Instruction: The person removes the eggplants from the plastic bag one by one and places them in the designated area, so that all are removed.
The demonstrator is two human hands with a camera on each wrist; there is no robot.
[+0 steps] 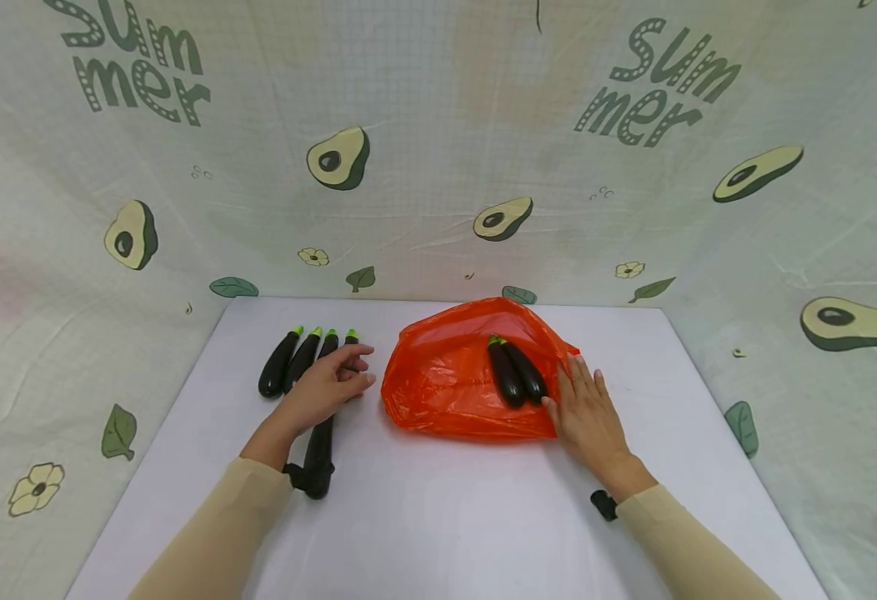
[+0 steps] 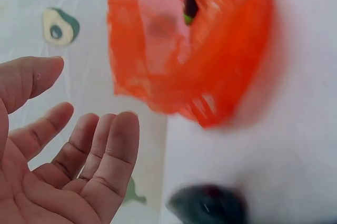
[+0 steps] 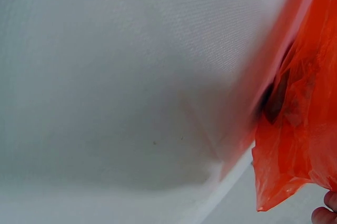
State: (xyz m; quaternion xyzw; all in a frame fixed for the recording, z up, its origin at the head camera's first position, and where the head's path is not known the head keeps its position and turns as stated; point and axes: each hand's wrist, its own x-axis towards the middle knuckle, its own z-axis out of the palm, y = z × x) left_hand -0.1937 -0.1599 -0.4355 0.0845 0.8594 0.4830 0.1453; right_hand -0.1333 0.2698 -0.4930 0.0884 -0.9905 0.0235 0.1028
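My left hand (image 1: 326,390) hovers left of the red plastic bag (image 1: 427,400), over a row of dark eggplants. Its thumb and fingers are spread with nothing between them, as the left wrist view shows. Several eggplants (image 1: 279,367) with bright green stem ends lie there, partly covered by the hand. Another long dark eggplant (image 1: 320,454) lies below that hand, beside the wrist. Two eggplants (image 1: 513,375) rest side by side in the bag's right half. My right hand (image 1: 592,417) lies with straight fingers against the bag's right edge; the right wrist view catches only its fingertips (image 3: 325,211).
The white table (image 1: 438,517) carries all of this. Behind and at both sides hangs a pale cloth (image 1: 423,100) printed with avocados, leaves and lettering. Small black wrist devices (image 1: 603,505) sit at the sleeve cuffs.
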